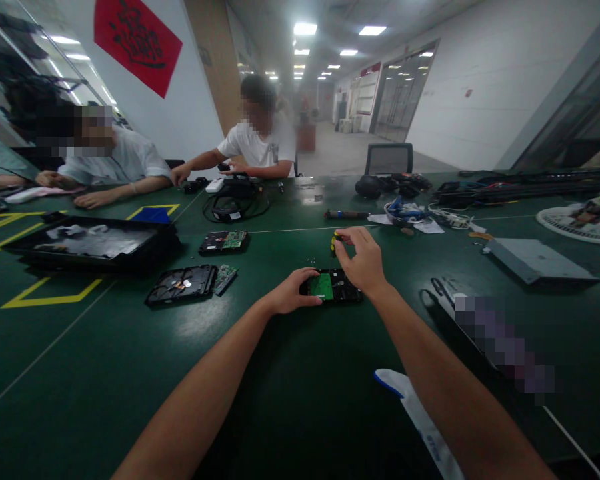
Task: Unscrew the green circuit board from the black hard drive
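We locate the drive (pixel 347 287) flat on the table (pixel 295 373), between our hands, with its green board (pixel 321 287) facing up. Our left hand (pixel 293 292) clasps the left end, thumb at the near edge, fingers at the far edge. Our right hand (pixel 363 259) pinches the screwdriver (pixel 333 244), which stands roughly upright over the drive; we cannot tell whether its tip makes contact. We judge the drive stiff, smooth and fairly heavy for its size, and the board fragile. We recommend taking hold by the outer edges, keeping finger pressure off the board
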The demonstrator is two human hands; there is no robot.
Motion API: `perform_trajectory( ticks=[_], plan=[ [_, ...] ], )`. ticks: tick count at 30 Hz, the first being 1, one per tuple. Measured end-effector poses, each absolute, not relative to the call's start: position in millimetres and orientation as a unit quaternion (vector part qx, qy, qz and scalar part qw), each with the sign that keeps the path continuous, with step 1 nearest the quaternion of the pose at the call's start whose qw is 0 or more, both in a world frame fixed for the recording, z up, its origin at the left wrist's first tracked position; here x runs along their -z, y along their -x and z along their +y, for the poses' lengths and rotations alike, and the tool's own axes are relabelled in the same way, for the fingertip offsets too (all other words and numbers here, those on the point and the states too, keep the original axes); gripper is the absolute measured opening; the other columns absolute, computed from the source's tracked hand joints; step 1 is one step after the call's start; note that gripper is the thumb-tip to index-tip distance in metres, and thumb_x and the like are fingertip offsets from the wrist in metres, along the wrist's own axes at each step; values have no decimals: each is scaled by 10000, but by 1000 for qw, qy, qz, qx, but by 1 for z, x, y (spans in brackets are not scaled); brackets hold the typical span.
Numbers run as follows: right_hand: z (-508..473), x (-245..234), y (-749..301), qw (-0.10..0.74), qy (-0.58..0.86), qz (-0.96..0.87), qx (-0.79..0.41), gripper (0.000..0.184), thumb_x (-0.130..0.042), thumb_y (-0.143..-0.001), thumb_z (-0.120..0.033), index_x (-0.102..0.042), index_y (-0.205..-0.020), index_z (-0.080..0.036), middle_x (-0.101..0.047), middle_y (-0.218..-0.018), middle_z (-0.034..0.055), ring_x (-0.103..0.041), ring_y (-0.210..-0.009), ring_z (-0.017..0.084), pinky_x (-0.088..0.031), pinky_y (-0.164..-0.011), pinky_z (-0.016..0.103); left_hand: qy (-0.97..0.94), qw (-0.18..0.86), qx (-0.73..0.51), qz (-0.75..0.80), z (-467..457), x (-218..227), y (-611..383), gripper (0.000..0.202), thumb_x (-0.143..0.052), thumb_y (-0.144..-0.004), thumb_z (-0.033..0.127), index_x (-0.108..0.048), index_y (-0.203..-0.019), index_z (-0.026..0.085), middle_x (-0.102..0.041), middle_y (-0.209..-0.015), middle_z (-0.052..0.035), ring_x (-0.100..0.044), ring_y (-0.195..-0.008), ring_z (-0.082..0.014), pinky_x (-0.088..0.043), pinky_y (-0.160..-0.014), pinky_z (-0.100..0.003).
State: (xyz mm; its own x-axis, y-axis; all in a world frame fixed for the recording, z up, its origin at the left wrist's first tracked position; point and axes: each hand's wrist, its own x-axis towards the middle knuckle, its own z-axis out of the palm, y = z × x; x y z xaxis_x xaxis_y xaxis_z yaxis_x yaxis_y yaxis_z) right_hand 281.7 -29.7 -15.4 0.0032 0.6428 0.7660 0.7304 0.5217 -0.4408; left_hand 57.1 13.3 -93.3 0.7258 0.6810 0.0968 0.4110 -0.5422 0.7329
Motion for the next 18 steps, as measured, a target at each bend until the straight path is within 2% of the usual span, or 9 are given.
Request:
perform_trajectory(
  ticks=[8, 13, 18],
  plan=[
    [-28, 16, -283, 524, 492, -695, 29, 160, -584, -926, -260, -613, -1082, -239, -677, -1109, 85, -653, -957, 246, -558, -859, 455, -857, 355, -191, 320, 13, 93, -57, 825, -791, -732, 549, -485, -1452, 290, -395, -1587, -86, -352, -1470, -330, -293, -1219, -511],
    [-30, 15, -282, 518, 491, -699, 51, 172, -579, -928, -257, -628, -1092, -241, -654, -1086, 89, -636, -998, 256, -536, -896, 466, -856, 361, -186, 321, 13, 94, -57, 836, -790, -729, 559, -479, -1457, 291, -394, -1587, -86, -354, -1469, -337, -292, -1218, -523],
    [-28, 16, -283, 525, 498, -689, 47, 154, -597, -919, -261, -611, -1069, -229, -666, -1095, 97, -641, -990, 257, -543, -868, 450, -857, 359, -189, 318, 14, 96, -57, 841, -787, -734, 572, -481, -1460, 279, -391, -1587, -91, -354, -1469, -332, -302, -1221, -503]
  ],
)
